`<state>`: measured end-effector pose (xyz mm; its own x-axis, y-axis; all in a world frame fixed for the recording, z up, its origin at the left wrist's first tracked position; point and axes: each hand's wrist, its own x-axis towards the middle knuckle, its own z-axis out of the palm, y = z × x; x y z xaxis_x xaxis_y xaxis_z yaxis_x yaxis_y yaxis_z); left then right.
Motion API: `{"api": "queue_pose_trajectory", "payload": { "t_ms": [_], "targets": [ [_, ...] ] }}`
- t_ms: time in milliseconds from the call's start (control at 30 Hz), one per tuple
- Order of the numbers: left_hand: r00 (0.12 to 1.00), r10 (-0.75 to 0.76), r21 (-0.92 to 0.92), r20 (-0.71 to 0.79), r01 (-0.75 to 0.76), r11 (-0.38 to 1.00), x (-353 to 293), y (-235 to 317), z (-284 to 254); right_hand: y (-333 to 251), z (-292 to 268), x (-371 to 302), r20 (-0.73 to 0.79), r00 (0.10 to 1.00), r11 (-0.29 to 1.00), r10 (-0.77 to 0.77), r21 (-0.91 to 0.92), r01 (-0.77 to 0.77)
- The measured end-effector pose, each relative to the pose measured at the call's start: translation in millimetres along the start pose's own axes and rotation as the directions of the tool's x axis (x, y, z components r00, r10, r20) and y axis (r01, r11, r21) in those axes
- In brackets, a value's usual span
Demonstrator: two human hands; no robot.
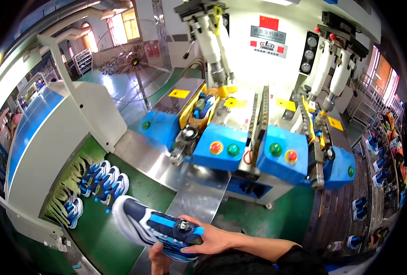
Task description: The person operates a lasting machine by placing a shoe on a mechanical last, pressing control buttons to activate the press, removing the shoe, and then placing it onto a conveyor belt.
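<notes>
A blue and white sneaker (147, 224) is held low in front of me, its white toe pointing to the upper left. A round black dial (184, 228) sits on its upper, by bright blue straps. My right hand (209, 237) is closed round the heel and collar end, with the thumb along the side. From below, my left hand (159, 259) grips the edge of the sole; its thumb shows, while most of its fingers are hidden under the shoe. Several similar sneakers (107, 181) stand on the green conveyor belt to the left.
A pressing machine (219, 149) with blue button boxes stands ahead; a shoe (204, 106) sits in its left station. A metal ledge (199, 192) juts toward me. A tunnel machine with a fringe curtain (68, 185) is at left, a large fan (134, 62) behind, shoe racks (382, 160) at right.
</notes>
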<state>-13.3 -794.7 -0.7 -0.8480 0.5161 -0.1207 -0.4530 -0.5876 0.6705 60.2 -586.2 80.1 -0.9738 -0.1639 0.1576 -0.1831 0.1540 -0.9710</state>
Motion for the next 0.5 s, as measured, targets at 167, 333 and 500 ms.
{"api": "queue_pose_trajectory", "payload": {
  "t_ms": [167,333,500],
  "targets": [
    [0.969,-0.044,0.237,-0.244,0.104,0.966,55,-64,97,49,-59,-72,-0.253,0.901,0.852,0.351,0.485,-0.196],
    [0.989,0.144,0.632,-0.026,-0.096,0.769,206,-68,138,13,-119,-87,-0.544,0.701,0.871,0.461,0.429,-0.24],
    [0.872,0.25,0.874,0.421,-0.464,0.147,449,-71,165,-6,-161,-47,-0.584,0.707,0.885,0.398,0.448,-0.128]
  ]
}}
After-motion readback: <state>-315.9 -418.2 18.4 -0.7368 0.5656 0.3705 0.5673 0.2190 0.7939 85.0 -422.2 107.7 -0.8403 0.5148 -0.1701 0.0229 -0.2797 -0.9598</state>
